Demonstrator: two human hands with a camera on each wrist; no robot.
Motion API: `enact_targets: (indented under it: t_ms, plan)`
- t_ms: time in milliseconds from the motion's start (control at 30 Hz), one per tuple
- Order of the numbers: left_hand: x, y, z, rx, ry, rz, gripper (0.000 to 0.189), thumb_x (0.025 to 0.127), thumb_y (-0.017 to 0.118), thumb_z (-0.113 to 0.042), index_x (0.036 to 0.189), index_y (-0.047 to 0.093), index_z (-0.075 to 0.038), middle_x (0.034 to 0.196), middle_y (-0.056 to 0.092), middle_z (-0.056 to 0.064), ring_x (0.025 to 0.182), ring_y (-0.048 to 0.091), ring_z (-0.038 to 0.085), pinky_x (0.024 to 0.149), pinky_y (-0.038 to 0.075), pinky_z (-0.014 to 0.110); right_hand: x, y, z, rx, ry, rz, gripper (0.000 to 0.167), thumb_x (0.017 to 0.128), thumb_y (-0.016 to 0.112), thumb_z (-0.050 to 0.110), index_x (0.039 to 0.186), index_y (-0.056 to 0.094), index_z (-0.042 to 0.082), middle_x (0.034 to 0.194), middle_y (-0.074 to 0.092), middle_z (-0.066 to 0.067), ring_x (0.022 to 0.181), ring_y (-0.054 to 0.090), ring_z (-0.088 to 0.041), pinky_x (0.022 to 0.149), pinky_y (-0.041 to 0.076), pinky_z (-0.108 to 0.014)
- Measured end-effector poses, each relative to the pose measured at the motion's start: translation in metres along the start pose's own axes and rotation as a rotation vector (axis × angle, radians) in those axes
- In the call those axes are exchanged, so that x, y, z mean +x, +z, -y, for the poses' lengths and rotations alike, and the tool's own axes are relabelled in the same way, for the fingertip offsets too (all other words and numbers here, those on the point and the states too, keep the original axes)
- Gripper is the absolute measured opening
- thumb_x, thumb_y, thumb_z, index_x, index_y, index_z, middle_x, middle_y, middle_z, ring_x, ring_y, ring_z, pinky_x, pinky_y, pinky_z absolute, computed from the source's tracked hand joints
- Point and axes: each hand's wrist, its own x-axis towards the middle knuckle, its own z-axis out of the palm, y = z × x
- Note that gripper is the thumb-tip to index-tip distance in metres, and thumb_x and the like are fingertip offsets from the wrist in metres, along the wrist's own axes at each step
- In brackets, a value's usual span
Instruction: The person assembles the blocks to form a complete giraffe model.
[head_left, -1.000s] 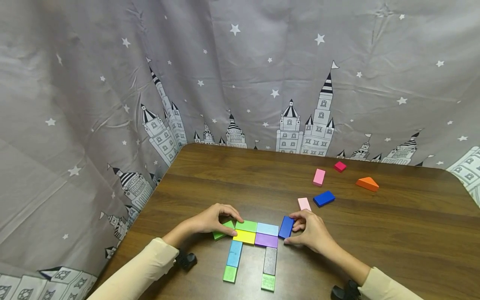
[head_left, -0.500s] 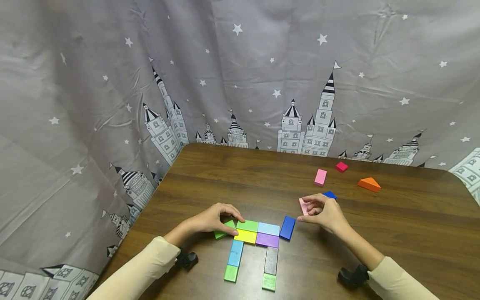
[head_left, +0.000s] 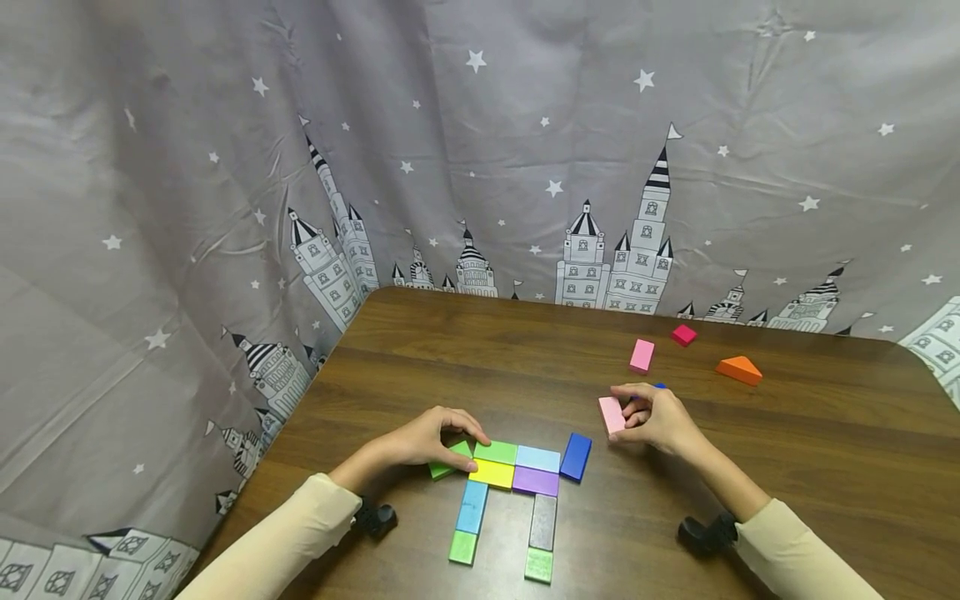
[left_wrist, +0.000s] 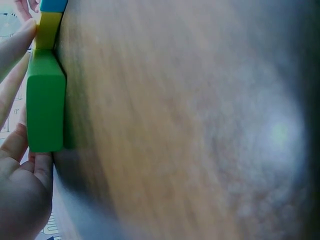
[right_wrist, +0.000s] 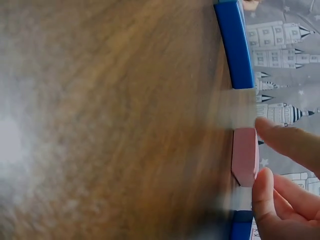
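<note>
My right hand [head_left: 656,417] holds a pale pink block [head_left: 611,412] by its edges. In the right wrist view, fingertips touch the pink block [right_wrist: 244,152] near both ends. My left hand [head_left: 431,437] rests at the left end of the block figure, thumb at the yellow block [head_left: 492,474] and a fingertip at the upper green block [head_left: 497,452]. Under that hand lies a tilted green block [head_left: 444,466], large in the left wrist view. A light blue block [head_left: 538,457] and a purple block [head_left: 536,481] continue the rows, with a dark blue block [head_left: 576,457] slanting at their right.
Below the rows stand two legs: a blue block [head_left: 472,507] over a green one [head_left: 462,547], and a dark grey block [head_left: 543,522] over another green one [head_left: 538,565]. Farther back lie a pink block [head_left: 641,356], a red block [head_left: 683,335] and an orange triangle [head_left: 739,369].
My right hand has let go of the slanting dark blue block and moved right to the pale pink block, which it now grips. My left hand has stayed in place.
</note>
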Motion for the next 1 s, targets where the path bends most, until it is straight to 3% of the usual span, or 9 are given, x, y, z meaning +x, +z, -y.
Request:
enact_targets:
  t_ms: [167,333,600,1000]
  plan:
    - [0.000,0.001,0.000,-0.008,-0.004,0.000,0.032,0.084,0.083,-0.015,0.114,0.075,-0.006,0.114,0.068,0.005,0.110,0.060,0.021,0.099,0.048,0.036,0.000,0.001,-0.001,-0.026,-0.009,0.031,0.064,0.062,0.088,-0.014,0.118,0.059,-0.022,0.094,0.064,-0.021,0.071,0.064,-0.020,0.060,0.057,-0.022]
    - [0.000,0.001,0.001,-0.018,-0.004,-0.003,0.032,0.084,0.082,-0.014,0.114,0.074,-0.006,0.114,0.068,0.005,0.110,0.061,0.021,0.098,0.049,0.035,0.000,0.004,-0.004,-0.077,-0.013,0.002,0.061,0.061,0.087,-0.015,0.116,0.061,-0.020,0.092,0.063,-0.019,0.069,0.063,-0.019,0.059,0.056,-0.021]
    - [0.001,0.001,-0.001,-0.019,-0.005,-0.002,0.032,0.084,0.083,-0.014,0.114,0.074,-0.005,0.113,0.068,0.006,0.109,0.061,0.022,0.098,0.049,0.036,0.000,0.008,-0.003,-0.166,-0.023,-0.026,0.059,0.062,0.090,-0.008,0.114,0.064,-0.018,0.101,0.061,-0.020,0.071,0.061,-0.017,0.060,0.055,-0.021]
    - [0.000,0.000,-0.001,-0.014,-0.001,-0.004,0.032,0.084,0.083,-0.014,0.114,0.074,-0.006,0.114,0.068,0.006,0.110,0.061,0.023,0.100,0.048,0.037,0.007,0.014,0.002,-0.193,0.001,-0.071,0.056,0.062,0.094,0.001,0.110,0.067,-0.015,0.091,0.061,-0.014,0.067,0.063,-0.016,0.061,0.053,-0.018]
